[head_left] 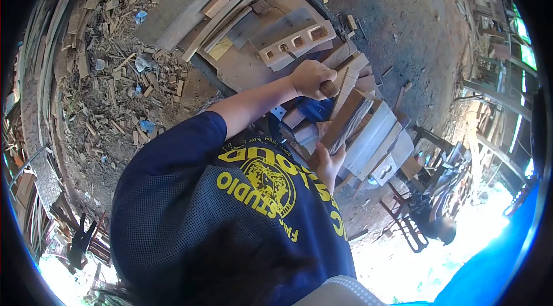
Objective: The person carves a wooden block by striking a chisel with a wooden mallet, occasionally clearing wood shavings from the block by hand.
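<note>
My left hand (314, 79) is closed round a chisel with a wooden handle (329, 89). The handle's rounded end points up toward me. A thin dark blade (290, 54) shows beyond my fist, directed at a pale wooden beam (269, 56) with several square holes cut in one face. My right hand (329, 162) is closed on the near end of a thick wooden block (349, 123), with its thumb and fingers on the sides. The block is tilted and stands apart from the chisel handle. Part of my right hand is hidden by the block.
The beam lies on a low worktable (233, 64) among loose boards. Several planks (371, 139) are stacked to the right, one with a round hole (387, 169). Wood scraps (155, 84) litter the dirt floor at left. Another person (435, 222) is at lower right.
</note>
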